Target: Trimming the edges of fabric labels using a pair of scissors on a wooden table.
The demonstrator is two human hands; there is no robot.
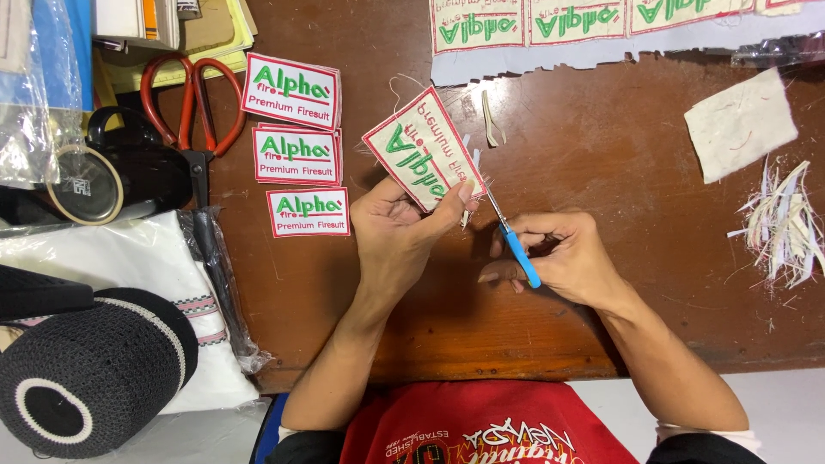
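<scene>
The left hand [397, 230] pinches an embroidered patch [423, 148], white with a red border and green lettering, thumb on the face and fingers behind, holding it tilted above the brown wooden desk [601, 283]. The right hand [563, 258] is closed around small blue-handled thread snips [516, 245], whose blades point up at the patch's lower right edge, where white backing fringe hangs loose. Whether the blades are apart or closed cannot be told at this size.

All other items are placed relative to the held patch:
- Left of it: three piles of finished patches [296, 153], stacked in a column.
- Further left: large orange-handled scissors [193, 112] lying flat.
- Above and right: an uncut strip of patches [593, 26] along the desk's far edge.
- Far right: a white fabric square [741, 123] and, below it, a pile of white trimmings [782, 225].

Recommended practice for this trimming step, as a judgement: keep the pinch close to the cut line so that the edge stays taut; hold the blades parallel to the red border and just outside it; take short bites; rotate the patch, not the snips. Risk: nicking the border stitching.
</scene>
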